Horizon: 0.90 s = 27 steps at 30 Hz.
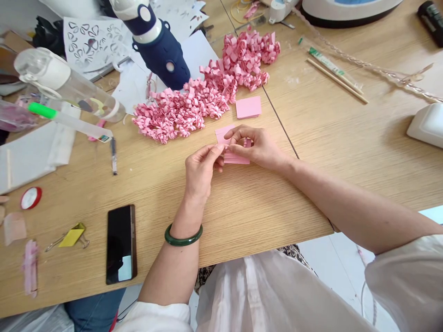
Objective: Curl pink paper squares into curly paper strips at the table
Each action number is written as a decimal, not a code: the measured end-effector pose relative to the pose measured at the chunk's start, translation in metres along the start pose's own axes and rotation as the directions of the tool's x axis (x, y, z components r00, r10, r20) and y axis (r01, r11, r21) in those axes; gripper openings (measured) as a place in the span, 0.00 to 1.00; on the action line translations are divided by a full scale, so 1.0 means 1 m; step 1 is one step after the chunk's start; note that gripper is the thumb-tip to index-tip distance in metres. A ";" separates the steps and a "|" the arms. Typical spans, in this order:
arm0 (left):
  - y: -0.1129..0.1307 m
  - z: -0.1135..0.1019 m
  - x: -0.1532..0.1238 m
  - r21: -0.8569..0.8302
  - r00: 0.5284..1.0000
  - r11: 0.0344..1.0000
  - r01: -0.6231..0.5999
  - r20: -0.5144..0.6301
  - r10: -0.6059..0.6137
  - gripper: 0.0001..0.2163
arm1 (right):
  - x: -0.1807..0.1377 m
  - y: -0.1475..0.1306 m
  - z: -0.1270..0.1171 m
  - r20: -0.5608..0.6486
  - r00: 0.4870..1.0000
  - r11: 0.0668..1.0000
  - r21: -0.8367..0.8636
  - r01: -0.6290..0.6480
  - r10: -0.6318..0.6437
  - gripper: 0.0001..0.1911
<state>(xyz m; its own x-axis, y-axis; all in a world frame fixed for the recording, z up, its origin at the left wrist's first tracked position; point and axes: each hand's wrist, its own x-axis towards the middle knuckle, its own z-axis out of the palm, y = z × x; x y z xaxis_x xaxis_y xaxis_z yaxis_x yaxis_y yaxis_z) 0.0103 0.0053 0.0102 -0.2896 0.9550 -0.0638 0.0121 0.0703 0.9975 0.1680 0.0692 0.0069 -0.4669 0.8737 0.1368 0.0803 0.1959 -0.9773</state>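
My left hand (202,168) and my right hand (258,146) meet above the table, fingertips pinched close together. Between them is a small bit of pink paper, mostly hidden by the fingers. Pink paper strips (237,158) lie just under my right hand, some with cut slits. Beyond the hands rests a small stack of pink paper rectangles (248,107). A long heap of curled pink paper pieces (194,106) stretches across the table behind. A dark green bangle (183,235) circles my left wrist.
A navy bottle (162,55) stands behind the heap; a clear bottle (74,85) lies at left. On the near left are a phone (120,244), a yellow binder clip (72,236) and a tape roll (31,198). Wooden sticks (337,80) lie at the right.
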 end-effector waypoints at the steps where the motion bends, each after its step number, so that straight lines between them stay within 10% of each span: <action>1: 0.001 -0.001 0.001 -0.016 0.999 0.999 0.032 0.013 -0.032 0.10 | 0.000 -0.001 0.000 0.009 1.000 1.000 0.005 -0.002 0.002 0.09; 27: 0.000 -0.005 0.005 -0.066 0.995 0.994 0.087 0.059 -0.083 0.14 | 0.000 0.000 -0.002 0.051 0.999 0.998 0.055 -0.017 0.014 0.12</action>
<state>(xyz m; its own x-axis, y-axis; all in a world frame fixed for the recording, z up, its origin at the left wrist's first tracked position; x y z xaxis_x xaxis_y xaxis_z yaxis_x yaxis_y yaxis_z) 0.0038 0.0081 0.0103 -0.2330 0.9612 -0.1478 -0.0761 0.1335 0.9881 0.1696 0.0697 0.0072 -0.5104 0.8523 0.1146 0.0397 0.1565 -0.9869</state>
